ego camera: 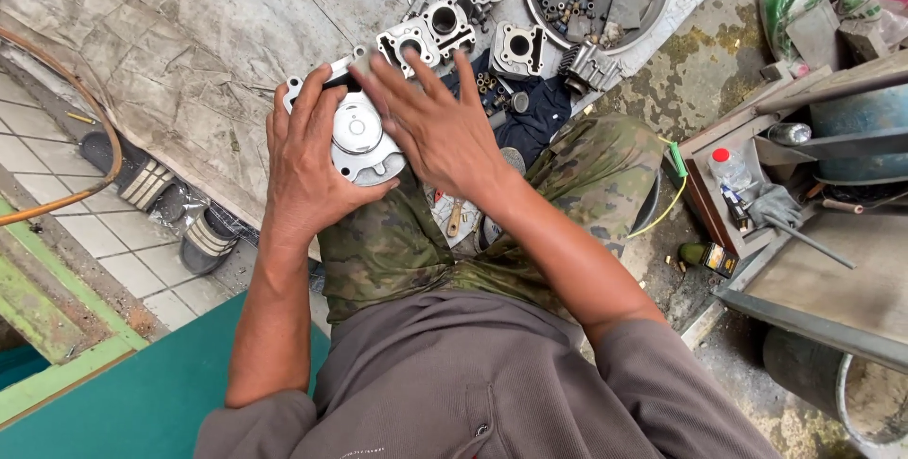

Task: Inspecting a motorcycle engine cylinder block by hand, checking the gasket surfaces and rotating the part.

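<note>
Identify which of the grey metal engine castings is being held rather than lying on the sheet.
The casting with the round shiny disc, gripped by the left hand; the right hand rests across it.

A worn, stained grey tarpaulin [189, 34] covers the concrete floor [700, 71]. Grey cast-metal cylinder blocks [515, 48] lie on it at 12 o'clock. A round metal tray of bolts [653, 0] sits at 1 o'clock. A dark blue cloth [544, 109] lies just below the blocks.

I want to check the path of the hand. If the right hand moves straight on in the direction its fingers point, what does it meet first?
The right hand points up and left across the round metal part held by the left hand. Going straight on, it would probably meet the grey cloth on the ground first, though depth is unclear.
</note>
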